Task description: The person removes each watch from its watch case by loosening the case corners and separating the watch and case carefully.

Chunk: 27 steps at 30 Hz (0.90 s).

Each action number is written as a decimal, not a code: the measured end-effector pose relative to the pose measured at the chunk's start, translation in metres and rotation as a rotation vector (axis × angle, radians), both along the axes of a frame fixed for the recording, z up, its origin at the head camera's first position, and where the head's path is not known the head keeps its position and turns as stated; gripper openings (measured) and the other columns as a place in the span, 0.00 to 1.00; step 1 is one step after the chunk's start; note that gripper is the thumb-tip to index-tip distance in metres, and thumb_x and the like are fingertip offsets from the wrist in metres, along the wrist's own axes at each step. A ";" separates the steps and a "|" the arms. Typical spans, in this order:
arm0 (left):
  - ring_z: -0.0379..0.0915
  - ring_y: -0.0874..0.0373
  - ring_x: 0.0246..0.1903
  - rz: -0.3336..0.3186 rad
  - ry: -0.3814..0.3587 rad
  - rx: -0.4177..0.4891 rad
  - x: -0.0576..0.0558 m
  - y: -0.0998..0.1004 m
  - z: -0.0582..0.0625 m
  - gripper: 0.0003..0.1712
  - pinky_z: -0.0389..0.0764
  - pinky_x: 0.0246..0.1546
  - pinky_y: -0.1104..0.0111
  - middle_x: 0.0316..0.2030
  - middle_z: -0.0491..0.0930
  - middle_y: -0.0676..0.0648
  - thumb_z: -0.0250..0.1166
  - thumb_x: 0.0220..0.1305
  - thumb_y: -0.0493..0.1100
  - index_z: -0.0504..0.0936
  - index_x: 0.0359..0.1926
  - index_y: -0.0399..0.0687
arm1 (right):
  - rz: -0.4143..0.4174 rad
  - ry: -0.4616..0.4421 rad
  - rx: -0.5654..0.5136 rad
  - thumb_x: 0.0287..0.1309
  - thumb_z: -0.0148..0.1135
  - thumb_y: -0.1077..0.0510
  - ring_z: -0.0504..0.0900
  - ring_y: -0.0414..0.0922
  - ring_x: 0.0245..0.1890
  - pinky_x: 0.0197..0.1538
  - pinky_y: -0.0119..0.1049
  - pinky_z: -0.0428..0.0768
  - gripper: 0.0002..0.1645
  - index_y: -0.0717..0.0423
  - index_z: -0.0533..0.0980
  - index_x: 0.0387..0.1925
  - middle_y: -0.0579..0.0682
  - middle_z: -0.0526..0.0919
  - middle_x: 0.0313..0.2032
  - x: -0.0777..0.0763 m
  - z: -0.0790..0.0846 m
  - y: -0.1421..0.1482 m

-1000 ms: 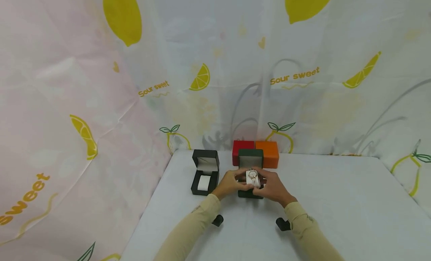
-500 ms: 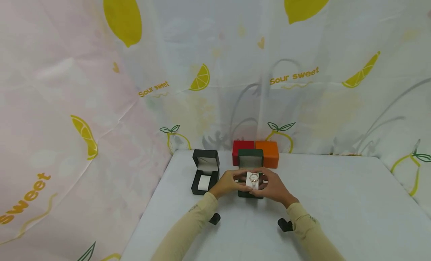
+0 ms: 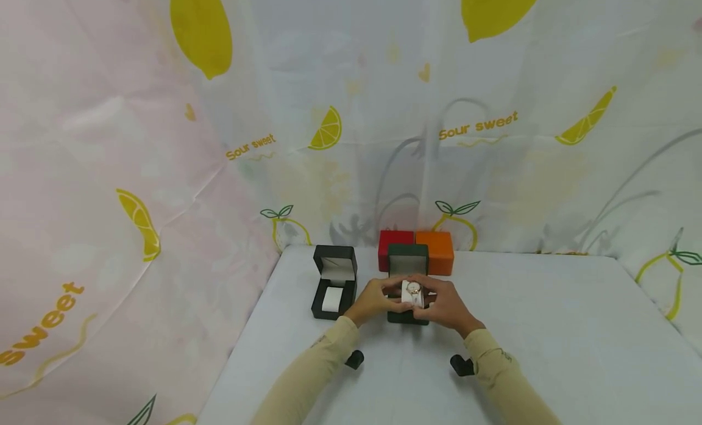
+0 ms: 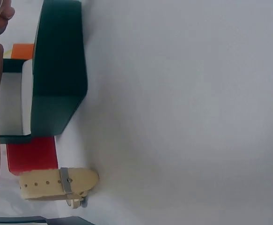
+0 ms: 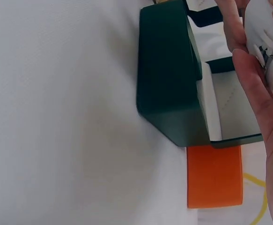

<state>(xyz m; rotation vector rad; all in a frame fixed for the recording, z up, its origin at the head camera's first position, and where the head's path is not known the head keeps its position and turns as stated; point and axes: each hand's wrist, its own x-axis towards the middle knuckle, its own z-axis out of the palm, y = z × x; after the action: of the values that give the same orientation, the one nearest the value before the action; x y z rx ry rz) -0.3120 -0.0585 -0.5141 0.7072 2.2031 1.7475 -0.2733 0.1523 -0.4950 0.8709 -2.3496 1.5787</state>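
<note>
Beige sleeves (image 3: 312, 370) slant forward and inward to the open green watch box (image 3: 407, 250). Over its base, left hand (image 3: 374, 299) and right hand (image 3: 450, 304) face each other, thumbs nearest, bent fingers beyond, together pinching a white cushion (image 3: 406, 299) bearing a wristwatch (image 3: 414, 288). An open black watch box (image 3: 335, 252) stands left of the green one; a red box (image 3: 395, 239) and an orange box (image 3: 439, 254) sit behind it.

A dark green box (image 5: 166, 61), a black box (image 3: 334, 251), a red box (image 3: 396, 236) and an orange box (image 3: 442, 254) are listed, the first two lined in off-white. A white cushion (image 3: 406, 297) and a watch (image 3: 414, 288) with gold-toned case are recorded, with pale yellow sleeves (image 3: 307, 376) and a white tabletop (image 3: 559, 333). The backdrop (image 3: 378, 65) is printed with yellow lemons (image 3: 201, 32), lemon slices (image 3: 327, 130), green leaves (image 3: 462, 210) and orange "Sour sweet" lettering (image 3: 478, 127), its ground tinged pink at left.
</note>
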 end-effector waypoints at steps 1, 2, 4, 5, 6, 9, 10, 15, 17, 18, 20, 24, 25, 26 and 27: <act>0.78 0.58 0.48 0.000 0.001 0.003 0.000 -0.001 0.000 0.37 0.82 0.46 0.66 0.55 0.78 0.58 0.78 0.49 0.41 0.77 0.62 0.61 | 0.007 -0.004 -0.008 0.41 0.71 0.70 0.79 0.52 0.36 0.37 0.47 0.85 0.36 0.63 0.75 0.58 0.58 0.80 0.52 0.000 -0.001 0.000; 0.78 0.57 0.48 -0.003 -0.003 0.009 0.000 -0.002 0.000 0.37 0.82 0.46 0.66 0.55 0.79 0.58 0.78 0.49 0.40 0.78 0.62 0.61 | 0.013 -0.015 -0.014 0.42 0.72 0.69 0.79 0.52 0.35 0.37 0.47 0.85 0.36 0.63 0.75 0.58 0.57 0.80 0.52 0.001 -0.001 -0.001; 0.78 0.57 0.49 -0.018 -0.004 0.018 -0.001 -0.004 0.000 0.37 0.82 0.46 0.66 0.55 0.79 0.57 0.78 0.49 0.40 0.78 0.61 0.61 | 0.032 -0.053 -0.026 0.42 0.74 0.70 0.79 0.55 0.34 0.37 0.51 0.85 0.36 0.66 0.73 0.58 0.60 0.78 0.50 0.008 0.009 -0.002; 0.78 0.57 0.49 -0.030 -0.002 0.019 -0.002 -0.005 0.000 0.37 0.82 0.47 0.66 0.55 0.79 0.57 0.79 0.48 0.39 0.78 0.61 0.60 | 0.038 -0.073 -0.025 0.42 0.75 0.70 0.80 0.55 0.34 0.37 0.52 0.85 0.37 0.66 0.73 0.57 0.60 0.77 0.49 0.009 0.010 -0.002; 0.78 0.56 0.50 -0.044 -0.008 0.030 -0.003 -0.006 0.000 0.37 0.82 0.47 0.65 0.55 0.78 0.57 0.79 0.47 0.38 0.78 0.61 0.60 | 0.043 -0.091 -0.025 0.41 0.76 0.69 0.80 0.55 0.33 0.37 0.52 0.85 0.37 0.67 0.72 0.56 0.59 0.76 0.49 0.009 0.010 -0.002; 0.78 0.56 0.50 -0.060 -0.023 0.033 -0.003 -0.007 -0.002 0.38 0.82 0.47 0.65 0.56 0.78 0.56 0.79 0.46 0.37 0.79 0.60 0.59 | 0.046 -0.130 -0.016 0.40 0.78 0.68 0.81 0.54 0.33 0.36 0.52 0.85 0.38 0.67 0.71 0.54 0.58 0.74 0.48 0.007 0.008 -0.002; 0.78 0.56 0.49 -0.059 -0.027 0.032 -0.003 -0.007 -0.002 0.38 0.82 0.46 0.65 0.56 0.78 0.56 0.79 0.46 0.37 0.79 0.60 0.59 | 0.043 -0.130 -0.012 0.39 0.78 0.69 0.81 0.55 0.33 0.36 0.52 0.85 0.38 0.66 0.71 0.54 0.58 0.74 0.48 0.005 0.004 -0.002; 0.79 0.56 0.49 -0.047 -0.012 0.026 -0.003 -0.004 -0.004 0.37 0.82 0.46 0.66 0.56 0.78 0.55 0.78 0.48 0.39 0.78 0.61 0.59 | -0.004 -0.066 0.022 0.37 0.75 0.71 0.80 0.53 0.32 0.35 0.47 0.85 0.37 0.60 0.74 0.55 0.55 0.80 0.45 -0.009 -0.017 0.001; 0.79 0.56 0.49 -0.043 -0.003 0.027 -0.003 -0.002 -0.004 0.36 0.82 0.45 0.66 0.56 0.79 0.55 0.78 0.49 0.40 0.78 0.62 0.59 | -0.021 -0.046 0.033 0.37 0.75 0.70 0.79 0.51 0.34 0.36 0.44 0.85 0.38 0.56 0.75 0.55 0.52 0.81 0.44 -0.012 -0.022 0.002; 0.79 0.56 0.49 -0.042 0.002 0.028 -0.002 -0.002 -0.004 0.37 0.82 0.46 0.66 0.56 0.79 0.55 0.78 0.50 0.41 0.78 0.62 0.59 | -0.027 -0.041 0.034 0.37 0.74 0.70 0.79 0.49 0.34 0.37 0.43 0.85 0.38 0.53 0.75 0.55 0.50 0.81 0.44 -0.013 -0.023 0.002; 0.79 0.57 0.49 -0.036 0.000 0.033 -0.002 -0.001 -0.004 0.37 0.82 0.46 0.66 0.56 0.79 0.55 0.78 0.50 0.41 0.77 0.62 0.59 | -0.028 -0.036 0.028 0.37 0.73 0.69 0.78 0.47 0.35 0.38 0.39 0.85 0.38 0.51 0.75 0.56 0.48 0.81 0.46 -0.013 -0.024 0.002; 0.78 0.56 0.49 -0.038 -0.002 0.029 -0.003 -0.003 -0.003 0.37 0.82 0.46 0.65 0.55 0.79 0.54 0.78 0.49 0.39 0.78 0.62 0.59 | -0.010 -0.069 -0.011 0.38 0.77 0.66 0.80 0.48 0.35 0.36 0.37 0.85 0.38 0.51 0.74 0.56 0.50 0.79 0.49 -0.012 -0.025 0.003; 0.78 0.56 0.49 -0.044 -0.002 0.025 -0.003 -0.004 -0.002 0.37 0.82 0.46 0.65 0.54 0.79 0.54 0.79 0.48 0.39 0.78 0.61 0.59 | -0.006 -0.082 -0.015 0.38 0.79 0.64 0.80 0.48 0.35 0.36 0.37 0.85 0.39 0.51 0.73 0.55 0.51 0.78 0.49 -0.012 -0.024 0.003; 0.78 0.56 0.49 -0.053 -0.002 0.024 -0.004 -0.004 -0.001 0.37 0.82 0.46 0.65 0.54 0.79 0.54 0.79 0.47 0.38 0.79 0.61 0.58 | -0.001 -0.099 -0.021 0.37 0.81 0.62 0.80 0.49 0.35 0.35 0.37 0.85 0.39 0.50 0.72 0.54 0.51 0.77 0.49 -0.012 -0.024 0.003; 0.78 0.56 0.49 -0.062 -0.001 0.024 -0.004 -0.005 -0.001 0.37 0.82 0.46 0.65 0.54 0.79 0.54 0.79 0.46 0.38 0.79 0.60 0.58 | 0.002 -0.115 -0.023 0.36 0.82 0.60 0.80 0.50 0.36 0.35 0.36 0.85 0.40 0.50 0.71 0.53 0.50 0.75 0.49 -0.012 -0.024 0.003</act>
<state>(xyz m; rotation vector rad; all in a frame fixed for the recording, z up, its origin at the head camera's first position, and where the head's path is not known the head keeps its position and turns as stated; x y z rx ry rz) -0.3163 -0.0632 -0.5149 0.7717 2.1395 1.7459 -0.2851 0.1551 -0.5186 0.7986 -2.4027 1.6959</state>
